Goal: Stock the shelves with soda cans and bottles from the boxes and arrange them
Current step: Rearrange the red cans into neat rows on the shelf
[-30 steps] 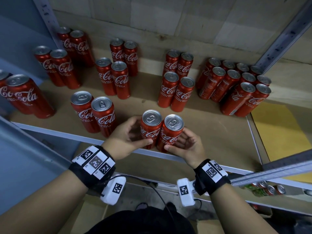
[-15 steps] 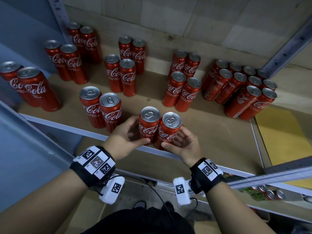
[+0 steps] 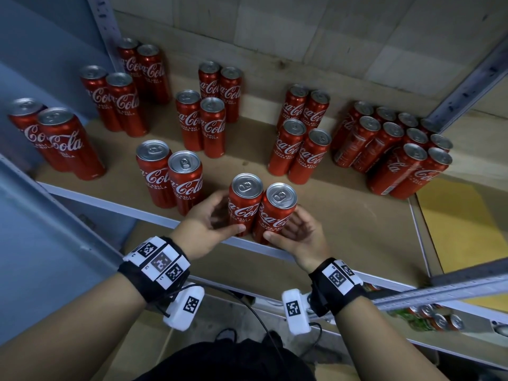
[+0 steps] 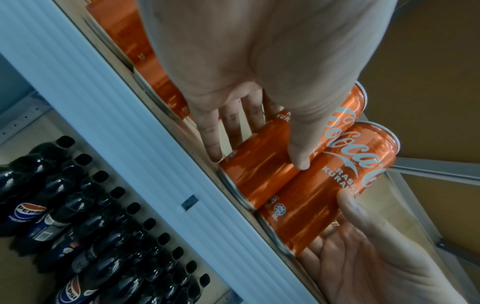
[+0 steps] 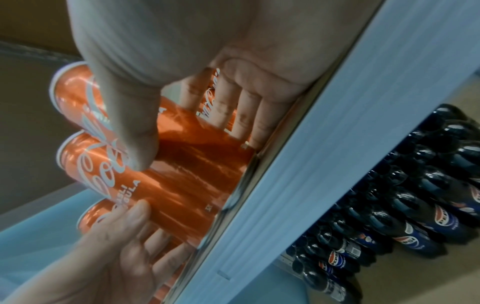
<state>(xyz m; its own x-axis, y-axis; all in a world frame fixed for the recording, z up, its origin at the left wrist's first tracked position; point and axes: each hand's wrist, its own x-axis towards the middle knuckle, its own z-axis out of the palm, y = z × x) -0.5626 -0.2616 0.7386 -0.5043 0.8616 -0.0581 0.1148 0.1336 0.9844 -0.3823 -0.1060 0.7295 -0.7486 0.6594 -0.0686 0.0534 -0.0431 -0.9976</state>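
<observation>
Two red Coca-Cola cans stand upright and touching at the front edge of the brown shelf board [image 3: 357, 232]. My left hand [image 3: 211, 224] holds the left can [image 3: 243, 207], thumb across its front and fingers behind it. My right hand [image 3: 297, 232] holds the right can [image 3: 276, 215] the same way from the right. The left wrist view shows my left hand [image 4: 257, 160] on the left can [image 4: 259, 181], beside the right can [image 4: 327, 195]. In the right wrist view my right hand [image 5: 194, 139] wraps the right can [image 5: 72, 92].
Pairs of cola cans stand in rows behind and to the left; the nearest pair [image 3: 170, 174] is close by my left hand. A dense cluster of cans [image 3: 398, 144] fills the back right. A yellow sheet [image 3: 453, 224] lies at right. Pepsi bottles [image 4: 78, 226] fill the shelf below.
Both hands and the two cans seem to have slid slightly left along the shelf's front edge. The holds are the same. The head view has shifted.
</observation>
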